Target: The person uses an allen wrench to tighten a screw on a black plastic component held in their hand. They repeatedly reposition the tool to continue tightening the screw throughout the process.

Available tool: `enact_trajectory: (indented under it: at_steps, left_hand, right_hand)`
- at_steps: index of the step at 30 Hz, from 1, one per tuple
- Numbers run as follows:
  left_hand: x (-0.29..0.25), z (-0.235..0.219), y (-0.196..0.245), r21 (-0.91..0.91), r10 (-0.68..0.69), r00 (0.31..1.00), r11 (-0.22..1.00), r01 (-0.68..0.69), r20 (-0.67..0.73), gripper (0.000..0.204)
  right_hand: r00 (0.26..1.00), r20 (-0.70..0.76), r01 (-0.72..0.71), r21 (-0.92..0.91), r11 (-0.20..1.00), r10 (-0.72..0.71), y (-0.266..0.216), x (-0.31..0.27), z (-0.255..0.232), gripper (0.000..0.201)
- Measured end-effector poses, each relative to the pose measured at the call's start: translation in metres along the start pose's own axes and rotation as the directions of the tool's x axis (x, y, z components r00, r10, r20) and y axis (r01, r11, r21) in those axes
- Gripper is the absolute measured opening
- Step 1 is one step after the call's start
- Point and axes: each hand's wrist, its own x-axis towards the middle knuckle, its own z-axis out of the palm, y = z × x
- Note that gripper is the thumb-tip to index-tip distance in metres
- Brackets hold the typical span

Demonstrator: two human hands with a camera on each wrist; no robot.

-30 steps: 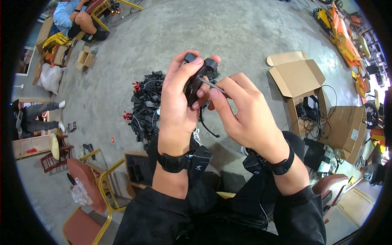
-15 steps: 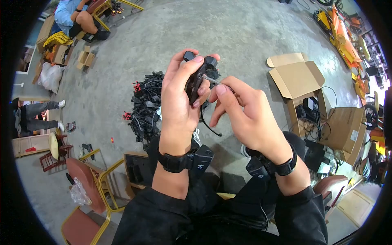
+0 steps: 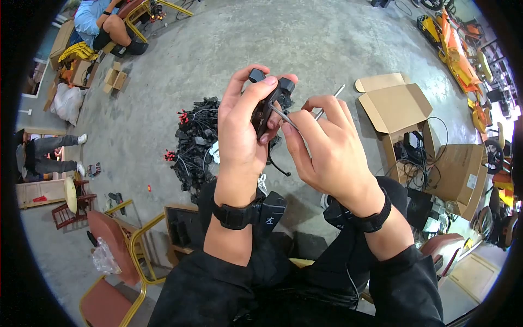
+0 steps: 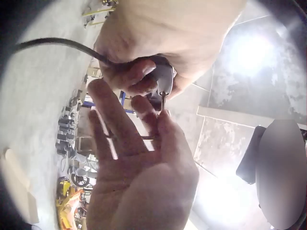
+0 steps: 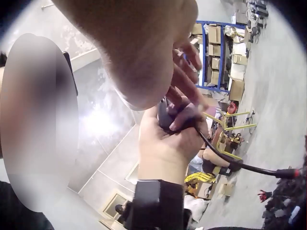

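Note:
My left hand [image 3: 237, 128] grips a black plastic part [image 3: 262, 113] with two blocky ends, its thumb across the top. From that part hangs a thin black cable [image 3: 277, 165]. In my right hand [image 3: 329, 141], thumb and fingers pinch a metal hex key [image 3: 284, 117]. One arm of the key points at the black part; the other sticks out past the knuckles to the upper right. The left wrist view shows the key's tip [image 4: 163, 97] at a round hole in the part's end. The key's bend is hidden behind the right fingers.
A heap of black parts [image 3: 193, 144] with red-tipped cables lies on the floor beyond the left forearm. An open cardboard box [image 3: 396, 143] with cables stands to the right. Chairs [image 3: 117, 248] are at lower left. Another person [image 3: 106, 30] sits at the far upper left.
The right hand shifted its fingers on the hex key, dipping slightly and coming back up. One arm of the key now shows beyond the knuckles. The left hand keeps its grip nearly still.

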Motion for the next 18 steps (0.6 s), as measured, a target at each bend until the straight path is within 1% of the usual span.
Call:
enact_trajectory:
  at_steps: [2,3,4,8,9,10,11,14,16,17,18]
  left_hand:
    - [0.001,-0.003,0.000,0.016,0.015,1.000,1.000,-0.015,0.027,0.026]
    - [0.001,-0.004,0.000,0.010,0.014,1.000,1.000,-0.015,0.026,0.026]
    - [0.002,-0.004,0.001,-0.004,0.005,1.000,1.000,-0.004,0.021,0.026]
    - [0.000,-0.003,0.003,-0.015,0.002,1.000,1.000,-0.002,0.005,0.026]
    - [0.000,-0.004,0.003,-0.015,0.000,1.000,1.000,0.000,0.002,0.026]
    - [0.001,-0.005,0.002,-0.018,0.006,1.000,1.000,-0.006,0.028,0.027]
    - [0.001,-0.005,0.002,-0.022,0.012,0.998,1.000,-0.010,0.055,0.027]
    - [0.001,-0.004,0.001,-0.024,-0.002,0.999,1.000,0.003,0.043,0.028]
    - [0.001,-0.003,0.001,-0.011,0.005,1.000,1.000,-0.005,0.030,0.028]
    - [0.001,-0.003,0.000,0.003,0.013,1.000,1.000,-0.013,0.016,0.028]
    - [0.001,-0.004,0.000,0.000,0.014,1.000,1.000,-0.014,0.013,0.028]
  right_hand:
    - [1.000,-0.003,-0.004,0.027,1.000,0.004,-0.004,0.001,-0.003,0.015]
    - [0.918,0.218,-0.395,0.411,0.822,0.332,-0.009,0.003,-0.008,0.013]
    - [0.702,0.524,-0.706,0.600,0.377,0.481,-0.013,0.005,-0.013,0.011]
    - [0.718,0.520,-0.693,0.597,0.405,0.462,-0.011,0.004,-0.014,0.010]
    - [0.836,0.384,-0.549,0.565,0.616,0.392,-0.007,0.000,-0.009,0.010]
    - [0.925,0.253,-0.374,0.487,0.789,0.282,-0.004,-0.002,-0.006,0.010]
    - [0.924,0.254,-0.378,0.486,0.788,0.286,-0.005,-0.003,-0.005,0.010]
    - [0.920,0.236,-0.390,0.457,0.800,0.313,-0.005,-0.001,-0.003,0.010]
    - [0.978,0.094,-0.206,0.290,0.935,0.187,-0.002,-0.001,0.000,0.012]
    - [0.978,0.098,-0.205,0.288,0.935,0.184,0.000,0.000,0.000,0.012]
    - [0.997,0.044,-0.070,0.134,0.989,0.064,0.003,0.002,0.000,0.014]
